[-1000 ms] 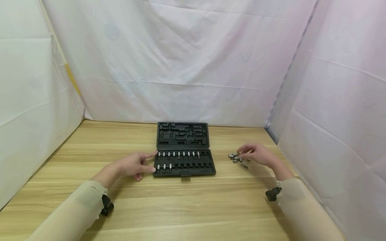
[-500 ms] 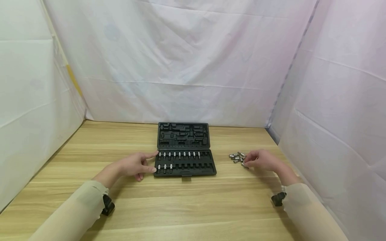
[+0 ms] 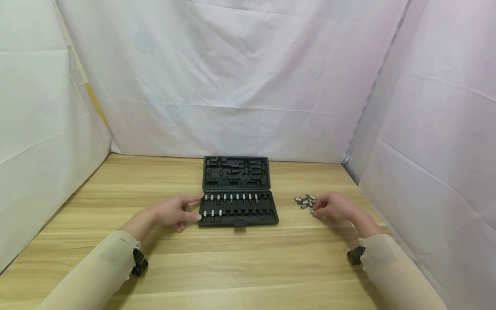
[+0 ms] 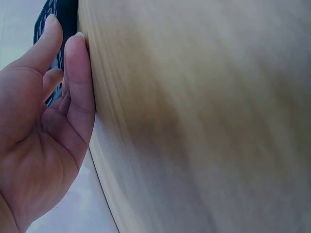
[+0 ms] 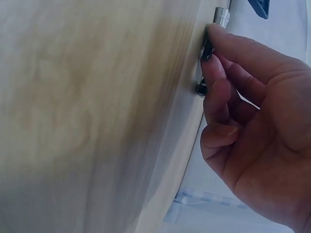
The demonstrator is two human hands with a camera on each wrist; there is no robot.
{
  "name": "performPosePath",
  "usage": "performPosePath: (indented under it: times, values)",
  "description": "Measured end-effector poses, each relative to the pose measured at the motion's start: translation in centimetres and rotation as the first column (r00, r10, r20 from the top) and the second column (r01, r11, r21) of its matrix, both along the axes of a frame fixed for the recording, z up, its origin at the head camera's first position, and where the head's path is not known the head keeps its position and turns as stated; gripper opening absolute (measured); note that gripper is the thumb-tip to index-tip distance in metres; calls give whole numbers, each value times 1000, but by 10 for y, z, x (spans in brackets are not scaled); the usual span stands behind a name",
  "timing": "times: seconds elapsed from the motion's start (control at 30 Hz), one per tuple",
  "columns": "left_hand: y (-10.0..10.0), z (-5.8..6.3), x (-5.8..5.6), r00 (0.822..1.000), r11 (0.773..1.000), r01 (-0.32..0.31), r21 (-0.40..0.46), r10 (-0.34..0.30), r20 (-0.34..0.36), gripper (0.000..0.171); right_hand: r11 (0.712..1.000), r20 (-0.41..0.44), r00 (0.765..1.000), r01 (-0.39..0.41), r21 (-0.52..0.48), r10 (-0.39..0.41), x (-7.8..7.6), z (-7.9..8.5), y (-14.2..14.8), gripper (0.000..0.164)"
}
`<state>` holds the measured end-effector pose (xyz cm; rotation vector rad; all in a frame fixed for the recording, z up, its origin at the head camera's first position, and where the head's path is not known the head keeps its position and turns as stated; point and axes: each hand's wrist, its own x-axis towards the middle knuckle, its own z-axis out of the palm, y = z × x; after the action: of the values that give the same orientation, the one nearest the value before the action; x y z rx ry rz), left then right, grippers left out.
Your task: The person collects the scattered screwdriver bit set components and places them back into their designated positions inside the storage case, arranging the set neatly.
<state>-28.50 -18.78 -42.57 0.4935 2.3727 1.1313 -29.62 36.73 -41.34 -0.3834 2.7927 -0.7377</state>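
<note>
head view: black case (image 3: 248, 206) open, socket bits (image 3: 224, 197) in both rows.

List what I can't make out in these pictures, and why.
Exact count of the loose bits: head view, overlapping and too small.
Part of the pinched bit: right wrist view, covered by the right grip.
Any markings on the seated bits: head view, too small.
Most of the case: left wrist view, top edge and fingers.
</note>
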Motion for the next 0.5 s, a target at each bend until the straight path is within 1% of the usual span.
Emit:
performPosePath:
  times: [0.1, 0.27, 0.37, 0.5]
  values:
    - [0, 1, -1, 1000, 1000, 1, 2, -1, -1, 91, 1000, -2, 1000, -9, -9, 9, 0, 2, -3, 15]
    - [0, 1, -1, 1000, 1000, 5, -4, -5, -6, 91, 999, 20, 1000, 2, -39, -1, 0, 6, -11, 17]
    - [0, 1, -1, 1000, 1000, 4, -13, -4, -8, 91, 994, 55, 998, 1, -113, 5, -1, 8, -17, 19]
    - [0, 1, -1, 1000, 1000, 1, -15, -1, -7, 90, 973, 82, 995, -30, -227, 50, -1, 11, -25, 31]
